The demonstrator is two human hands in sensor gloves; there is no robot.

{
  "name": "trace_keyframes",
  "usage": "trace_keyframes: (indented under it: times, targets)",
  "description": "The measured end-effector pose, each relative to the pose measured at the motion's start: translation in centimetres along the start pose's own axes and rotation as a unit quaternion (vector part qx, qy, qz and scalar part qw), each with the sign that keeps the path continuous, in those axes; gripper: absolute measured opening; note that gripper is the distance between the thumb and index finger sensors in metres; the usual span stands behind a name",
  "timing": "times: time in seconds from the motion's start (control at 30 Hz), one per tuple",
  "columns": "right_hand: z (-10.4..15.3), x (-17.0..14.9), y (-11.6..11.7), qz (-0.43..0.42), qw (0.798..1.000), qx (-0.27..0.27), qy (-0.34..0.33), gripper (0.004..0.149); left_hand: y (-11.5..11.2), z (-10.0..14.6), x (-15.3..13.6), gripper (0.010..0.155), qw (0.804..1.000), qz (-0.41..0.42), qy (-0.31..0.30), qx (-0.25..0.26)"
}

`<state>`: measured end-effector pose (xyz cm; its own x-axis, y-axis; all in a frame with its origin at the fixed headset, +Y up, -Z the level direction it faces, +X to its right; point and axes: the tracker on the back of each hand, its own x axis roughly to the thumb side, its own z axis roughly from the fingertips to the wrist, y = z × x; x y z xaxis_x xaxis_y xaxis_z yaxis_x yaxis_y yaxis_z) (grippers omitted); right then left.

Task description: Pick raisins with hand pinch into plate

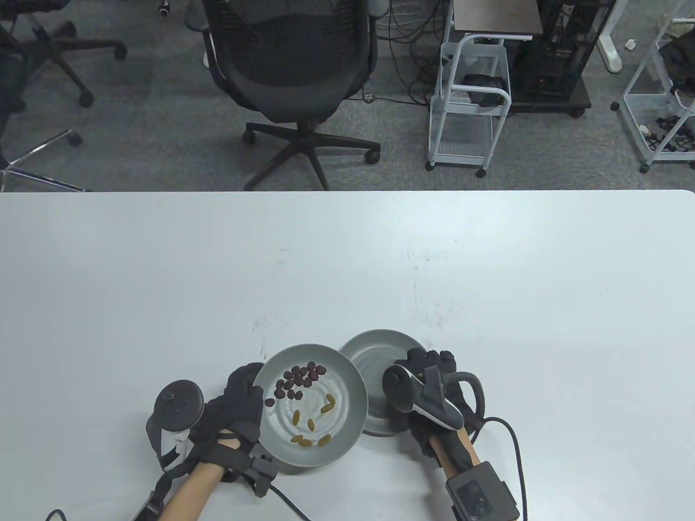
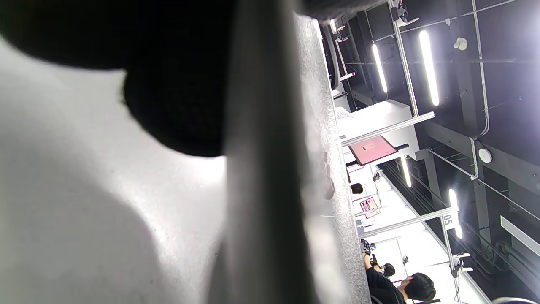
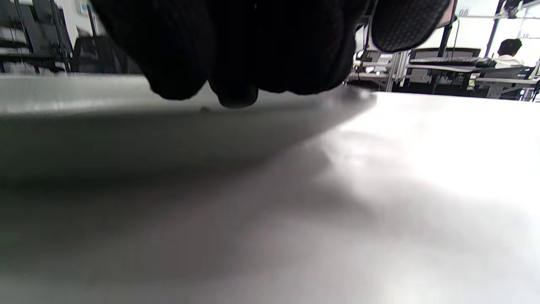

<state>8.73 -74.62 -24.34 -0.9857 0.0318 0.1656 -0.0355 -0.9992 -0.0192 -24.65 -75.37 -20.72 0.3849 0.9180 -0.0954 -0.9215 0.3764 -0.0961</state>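
A grey plate (image 1: 347,429) near the table's front edge holds several dark raisins (image 1: 298,377) and several yellow raisins (image 1: 312,429). One dark raisin (image 1: 270,402) lies apart near its left rim. My left hand (image 1: 254,386) grips this plate's left rim; the left wrist view shows the rim (image 2: 261,169) edge-on with a gloved finger (image 2: 177,105) against it. An empty grey plate (image 1: 374,353) lies to the right, partly under the first. My right hand (image 1: 426,361) rests on its right side, fingertips (image 3: 236,95) on the plate (image 3: 126,126), thumb (image 3: 405,21) raised apart.
The white table (image 1: 488,271) stretches far back and to both sides. A black office chair (image 1: 296,70) and a white wire cart (image 1: 469,103) stand on the floor beyond its far edge. Glove cables (image 1: 513,450) trail off the front edge.
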Motion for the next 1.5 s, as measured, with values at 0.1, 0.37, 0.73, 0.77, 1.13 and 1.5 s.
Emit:
trace_keyframes:
  times: [0.1, 0.37, 0.73, 0.77, 1.13, 1.5]
  targets:
    - [0.9, 0.1, -1.8, -0.028, 0.998, -0.054, -0.007, 0.047, 0.0, 0.0, 0.0, 0.056, 1.000, 0.001, -0.002, -0.001]
    - [4.5, 4.3, -5.3, -0.072, 0.978, -0.166, -0.101, 0.044, -0.6, -0.2, -0.1, 0.056, 1.000, 0.012, -0.012, -0.022]
    - [5.5, 8.0, -4.5, -0.020, 0.985, -0.106, -0.132, 0.043, -1.2, -0.2, 0.0, 0.056, 0.999, 0.011, -0.023, -0.044]
    - [5.4, 8.0, -4.4, -0.019, 0.985, -0.103, -0.135, 0.043, -1.2, -0.2, 0.0, 0.056, 0.999, 0.009, -0.024, -0.046]
    - [5.1, 8.1, -4.2, -0.008, 0.986, -0.102, -0.130, 0.043, -1.3, -0.3, 0.1, 0.056, 0.998, 0.006, -0.031, -0.053]
    - [5.6, 8.9, -4.3, 0.013, 0.981, -0.089, -0.171, 0.041, -1.5, -0.2, 0.0, 0.056, 0.998, 0.023, -0.023, -0.059]
